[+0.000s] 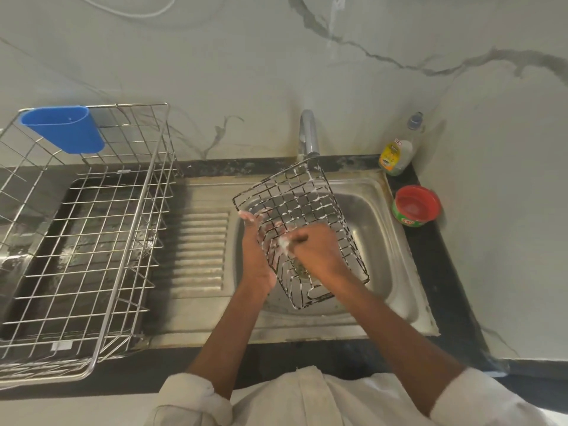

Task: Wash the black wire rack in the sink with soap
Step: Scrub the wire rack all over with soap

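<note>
1 black wire rack [302, 210], streaked with white soap foam, is held tilted over the basin of 1 stainless steel sink [384, 256], its far corner just under 1 chrome tap [308, 135]. 2 bare hands work on it. The left hand [256, 241] supports the rack's left side, fingers straight and spread against the wires, foam on the fingertips. The right hand [316, 250] lies across the rack's middle, fingers curled around something foamy and small; what it pinches cannot be told. Both forearms reach in from rolled white sleeves. On the counter left of the sink stands 1 steel dish drainer [86, 229] with 1 blue cutlery cup [64, 129] hung on it. On the right are 1 dish-soap bottle [398, 155] and 1 red soap tub [416, 206].
</note>
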The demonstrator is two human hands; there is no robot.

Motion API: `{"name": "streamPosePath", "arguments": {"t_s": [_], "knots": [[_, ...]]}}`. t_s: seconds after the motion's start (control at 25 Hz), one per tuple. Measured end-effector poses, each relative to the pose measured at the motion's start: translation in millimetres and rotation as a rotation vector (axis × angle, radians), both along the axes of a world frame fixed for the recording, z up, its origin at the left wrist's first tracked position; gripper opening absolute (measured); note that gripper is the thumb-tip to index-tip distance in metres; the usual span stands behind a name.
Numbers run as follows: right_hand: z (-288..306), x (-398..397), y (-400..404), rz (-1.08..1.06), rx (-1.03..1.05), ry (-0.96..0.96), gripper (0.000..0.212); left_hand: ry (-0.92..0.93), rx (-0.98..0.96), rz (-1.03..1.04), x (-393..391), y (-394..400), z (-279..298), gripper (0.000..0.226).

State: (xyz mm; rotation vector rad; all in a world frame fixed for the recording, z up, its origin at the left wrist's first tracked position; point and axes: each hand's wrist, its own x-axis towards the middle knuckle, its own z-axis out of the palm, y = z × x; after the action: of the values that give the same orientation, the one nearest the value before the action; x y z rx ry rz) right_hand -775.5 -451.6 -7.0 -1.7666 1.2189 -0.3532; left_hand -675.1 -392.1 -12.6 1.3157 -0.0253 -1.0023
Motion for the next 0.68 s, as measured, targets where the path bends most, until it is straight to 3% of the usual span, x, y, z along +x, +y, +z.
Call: {"name": "streamPosePath", "arguments": {"t_s": [0.08, 0.16, 0.28, 0.32, 0.4, 0.48, 0.68], "knots": [[-2.2, 12.0, 4.1, -0.032, -0.134, 0.052, 0.012, -0.071, 0.019, -0.028, -5.0, -0.3, -1.6, 0.084], [-5.5, 13.4, 19.0, 0.027, -0.139, 0.054, 0.011, -0.118, 0.006, -0.049, -6.1, 0.7, 0.4, 0.094], [0.5, -1.7, 19.2, 0.015, 0.150, -0.081, 0.016, -0.080, -0.027, -0.013, 2.4, 5.2, 1.4, 0.094], [1.3, 0.0, 14.7, -0.066, 0.178, -0.123, 0.017, -0.069, -0.018, -0.004, 2.6, 5.8, 2.7, 0.095], [2.9, 12.4, 11.9, -0.181, 0.041, -0.118, 0.013, -0.084, -0.009, -0.006, -2.0, 5.4, 9.4, 0.096], [6.8, 25.6, 20.6, -0.161, -0.059, -0.093, 0.011, -0.072, -0.030, -0.009, -4.0, 2.7, 10.9, 0.091], [14.1, 13.4, 14.2, -0.118, 0.262, -0.224, 0.020, -0.011, -0.006, 0.014, 1.3, 3.0, 10.4, 0.074]]}}
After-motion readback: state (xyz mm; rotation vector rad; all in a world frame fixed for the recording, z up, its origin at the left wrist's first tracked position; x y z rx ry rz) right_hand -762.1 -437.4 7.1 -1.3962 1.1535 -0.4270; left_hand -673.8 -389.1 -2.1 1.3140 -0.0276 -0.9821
